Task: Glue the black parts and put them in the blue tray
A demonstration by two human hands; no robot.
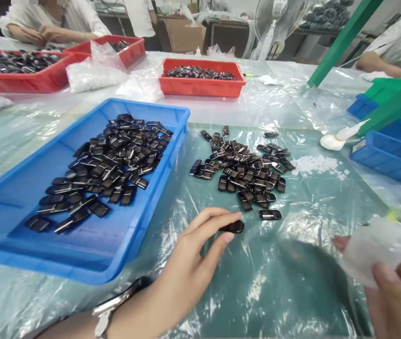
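Note:
My left hand (pixel 196 249) is over the middle of the sheet, its thumb and fingers closed around a small glossy black plastic piece (pixel 235 227). Another such piece (pixel 270 215) lies just beyond it. Past that spreads a loose pile of black pieces (pixel 246 165), several with a silvery stripe. At the lower right, my right hand (pixel 394 287) grips a whitish, rounded, translucent thing (pixel 373 249) with a yellow-green tip, blurred by motion; its kind is unclear.
On the left a blue tray (pixel 122 254) holds many black pieces. Red trays (pixel 203 87) stand farther back. White flakes (pixel 318 165) and a white tied bundle (pixel 332 142) lie at right, near blue bins (pixel 391 157) and a green post (pixel 343 44). Two people sit across the table.

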